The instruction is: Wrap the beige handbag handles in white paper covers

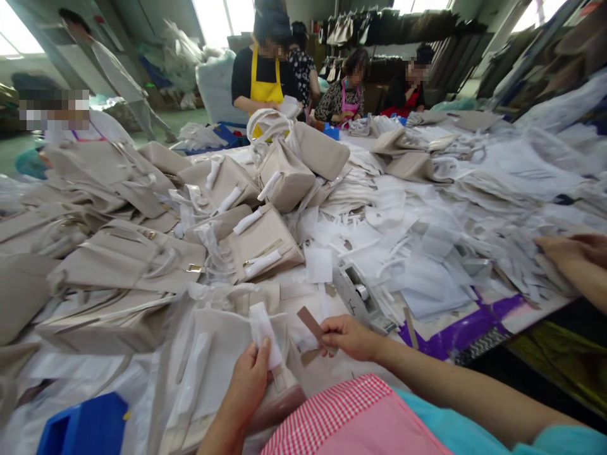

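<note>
A beige handbag (222, 328) lies in front of me with a white-wrapped piece (265, 335) at its near end. My left hand (249, 379) is closed on this end of the bag, thumb pressed against the wrapping; its other fingers are partly hidden. Just to the right, my right hand (348, 338) pinches a flat brown strip (310, 321) between thumb and fingers. The strip points up and left, apart from the bag. Beyond my hands sits another beige handbag (265, 243) with wrapped handles and a gold zip.
More beige handbags (128, 256) pile up on the left. Loose white pieces (427, 253) spread over the right side, around a small grey device (358, 294). A blue holder (83, 426) stands at the lower left. A co-worker's hands (576, 259) are at the right edge; several people work across the table.
</note>
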Action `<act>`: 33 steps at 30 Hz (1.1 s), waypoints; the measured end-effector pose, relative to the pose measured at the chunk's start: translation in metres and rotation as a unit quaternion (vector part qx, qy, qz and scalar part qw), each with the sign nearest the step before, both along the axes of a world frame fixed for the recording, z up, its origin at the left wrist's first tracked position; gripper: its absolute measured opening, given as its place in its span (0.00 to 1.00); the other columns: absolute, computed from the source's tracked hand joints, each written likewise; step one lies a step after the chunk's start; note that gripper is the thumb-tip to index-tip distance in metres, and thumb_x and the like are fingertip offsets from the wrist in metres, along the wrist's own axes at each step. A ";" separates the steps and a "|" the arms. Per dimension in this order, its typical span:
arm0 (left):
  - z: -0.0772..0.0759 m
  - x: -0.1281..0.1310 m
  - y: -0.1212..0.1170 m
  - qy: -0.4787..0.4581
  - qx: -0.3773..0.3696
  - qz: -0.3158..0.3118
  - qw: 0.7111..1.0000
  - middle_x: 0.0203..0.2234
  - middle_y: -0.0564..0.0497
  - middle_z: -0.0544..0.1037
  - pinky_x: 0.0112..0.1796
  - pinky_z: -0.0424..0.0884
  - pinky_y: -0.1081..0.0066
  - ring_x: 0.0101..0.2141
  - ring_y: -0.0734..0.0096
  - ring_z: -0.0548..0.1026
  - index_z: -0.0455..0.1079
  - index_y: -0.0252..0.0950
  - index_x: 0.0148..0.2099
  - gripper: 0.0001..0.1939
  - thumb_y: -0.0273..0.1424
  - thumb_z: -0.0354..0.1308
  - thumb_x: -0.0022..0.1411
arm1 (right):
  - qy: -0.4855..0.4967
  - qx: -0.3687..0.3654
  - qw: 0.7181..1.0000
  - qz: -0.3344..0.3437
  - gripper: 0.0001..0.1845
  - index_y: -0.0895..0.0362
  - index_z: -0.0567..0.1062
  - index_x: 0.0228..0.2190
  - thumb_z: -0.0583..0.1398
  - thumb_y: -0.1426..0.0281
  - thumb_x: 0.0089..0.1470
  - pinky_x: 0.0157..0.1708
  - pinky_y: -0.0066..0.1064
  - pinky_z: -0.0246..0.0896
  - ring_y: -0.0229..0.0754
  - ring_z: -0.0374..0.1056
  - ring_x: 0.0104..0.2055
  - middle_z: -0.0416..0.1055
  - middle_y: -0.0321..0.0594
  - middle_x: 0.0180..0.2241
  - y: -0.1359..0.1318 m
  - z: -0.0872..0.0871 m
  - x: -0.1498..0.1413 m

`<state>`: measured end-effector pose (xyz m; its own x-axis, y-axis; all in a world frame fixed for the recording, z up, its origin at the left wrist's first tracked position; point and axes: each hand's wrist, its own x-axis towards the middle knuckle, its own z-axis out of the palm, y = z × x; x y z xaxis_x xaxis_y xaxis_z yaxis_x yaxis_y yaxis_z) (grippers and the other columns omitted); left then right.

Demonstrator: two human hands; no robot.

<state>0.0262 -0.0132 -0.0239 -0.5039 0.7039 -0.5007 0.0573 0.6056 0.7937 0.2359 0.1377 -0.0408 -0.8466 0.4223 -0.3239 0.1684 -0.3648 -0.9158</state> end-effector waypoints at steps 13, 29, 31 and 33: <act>-0.010 -0.004 0.001 0.022 0.004 -0.027 0.999 0.20 0.55 0.68 0.25 0.61 0.70 0.23 0.69 0.65 0.66 0.37 0.29 0.27 0.57 0.47 0.59 | -0.323 0.324 0.889 0.022 0.15 0.61 0.72 0.45 0.55 0.74 0.56 0.34 0.32 0.64 0.44 0.72 0.34 0.75 0.49 0.35 0.019 -0.031 -0.013; -0.009 -0.007 0.001 0.015 0.016 -0.010 1.000 0.20 0.53 0.70 0.25 0.62 0.70 0.23 0.67 0.66 0.66 0.37 0.28 0.25 0.55 0.51 0.58 | -0.309 0.524 0.767 0.203 0.20 0.57 0.71 0.48 0.58 0.76 0.53 0.40 0.33 0.57 0.47 0.68 0.42 0.69 0.49 0.44 0.066 -0.062 -0.073; -0.010 -0.007 0.002 0.017 0.017 -0.013 1.000 0.20 0.53 0.71 0.25 0.62 0.70 0.23 0.66 0.66 0.68 0.36 0.30 0.25 0.54 0.50 0.59 | -0.304 0.521 0.773 0.197 0.21 0.56 0.71 0.49 0.60 0.75 0.51 0.41 0.32 0.56 0.47 0.68 0.44 0.69 0.48 0.44 0.067 -0.064 -0.071; -0.011 -0.008 0.003 0.020 0.013 -0.019 1.000 0.21 0.52 0.72 0.25 0.62 0.70 0.23 0.66 0.67 0.68 0.36 0.32 0.25 0.54 0.50 0.59 | -0.296 0.519 0.780 0.187 0.22 0.56 0.70 0.50 0.62 0.74 0.51 0.42 0.32 0.56 0.46 0.67 0.44 0.68 0.47 0.45 0.066 -0.066 -0.067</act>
<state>0.0185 -0.0107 -0.0350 -0.4961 0.7357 -0.4611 0.1122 0.5809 0.8062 0.1686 0.2034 -0.1066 -0.8054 0.4763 -0.3528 0.5905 0.6970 -0.4068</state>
